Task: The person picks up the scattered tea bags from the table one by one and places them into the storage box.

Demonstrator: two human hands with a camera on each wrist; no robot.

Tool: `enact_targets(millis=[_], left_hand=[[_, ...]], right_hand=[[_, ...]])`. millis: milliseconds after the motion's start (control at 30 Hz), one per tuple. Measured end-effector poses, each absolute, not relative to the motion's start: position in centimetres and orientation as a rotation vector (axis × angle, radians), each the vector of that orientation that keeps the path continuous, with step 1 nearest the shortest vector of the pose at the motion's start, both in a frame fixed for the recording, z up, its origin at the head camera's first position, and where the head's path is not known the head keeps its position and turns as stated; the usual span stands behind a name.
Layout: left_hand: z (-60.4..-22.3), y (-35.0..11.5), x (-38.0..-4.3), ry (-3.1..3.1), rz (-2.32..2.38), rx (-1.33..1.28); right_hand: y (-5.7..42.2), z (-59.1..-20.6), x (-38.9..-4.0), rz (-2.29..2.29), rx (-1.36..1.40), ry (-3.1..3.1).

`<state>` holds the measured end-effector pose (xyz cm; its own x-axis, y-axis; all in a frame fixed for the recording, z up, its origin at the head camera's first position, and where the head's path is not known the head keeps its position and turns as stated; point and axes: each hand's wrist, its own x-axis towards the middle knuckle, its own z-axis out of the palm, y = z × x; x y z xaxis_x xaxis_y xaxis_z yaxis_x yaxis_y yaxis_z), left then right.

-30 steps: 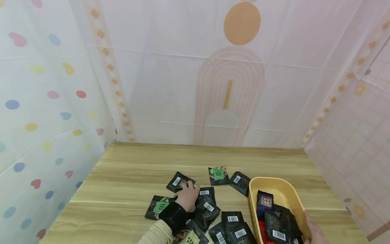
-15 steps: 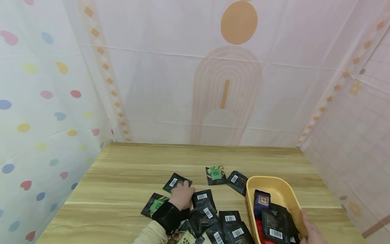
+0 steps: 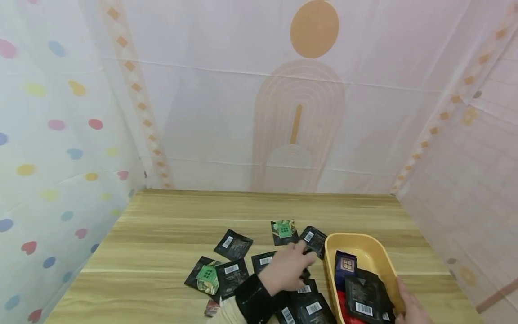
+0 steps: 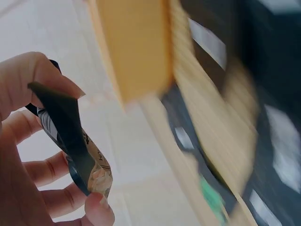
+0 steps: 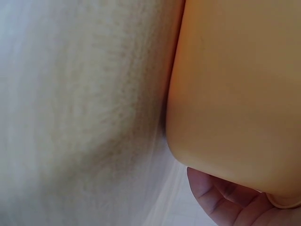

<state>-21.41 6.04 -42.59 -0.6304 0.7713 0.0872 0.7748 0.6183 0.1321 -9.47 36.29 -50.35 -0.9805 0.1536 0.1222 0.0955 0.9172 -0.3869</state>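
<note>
My left hand (image 3: 285, 268) pinches a small dark packet (image 4: 70, 134), bent between thumb and fingers, with a printed, partly tan side showing in the left wrist view. The hand is over the group of packets left of a yellow plastic bin (image 3: 371, 256). My right hand (image 3: 413, 307) grips the bin's right side, its fingers against the wall in the right wrist view. Inside the bin lie a dark blue packet (image 3: 345, 266), several black packets (image 3: 364, 297) with barcodes and something red (image 3: 343, 302).
Black packets lie left of the bin, including a barcoded one (image 3: 233, 245) and a green-labelled one (image 3: 203, 275). At the back are another green-labelled packet (image 3: 284, 231) and a black packet (image 3: 313, 240) beside the bin. Patterned curtains (image 3: 218, 112) surround the wooden table (image 3: 182, 211).
My left hand has lifted off the packets on the left and swung right toward the bin with a packet in its fingers. The right hand stays on the bin.
</note>
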Motion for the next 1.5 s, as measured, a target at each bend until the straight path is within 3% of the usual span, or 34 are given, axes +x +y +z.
enact_targets(millis=[233, 533, 733, 1167, 1500], left_hand=[[-41.6, 10.0, -19.6, -2.724, -0.276, -1.450], [-42.9, 15.2, -17.9, -2.596, -0.319, -1.557], [-43.8, 16.1, -17.3, -2.643, -0.286, -1.637], [-43.3, 12.0, -19.0, -2.596, -0.417, -1.540], [-45.0, 3.1, -21.4, -2.809, -0.423, -1.108]], right_hand=[[35.7, -49.9, -10.1, 0.600, -0.267, -2.976], [35.9, -49.3, -10.2, 0.629, -0.356, -3.034], [35.7, -49.4, -10.1, 0.630, -0.360, -3.007], [35.7, -49.5, -9.7, 0.569, -0.221, -2.900], [36.1, -50.6, -9.7, 0.525, -0.141, -2.876]])
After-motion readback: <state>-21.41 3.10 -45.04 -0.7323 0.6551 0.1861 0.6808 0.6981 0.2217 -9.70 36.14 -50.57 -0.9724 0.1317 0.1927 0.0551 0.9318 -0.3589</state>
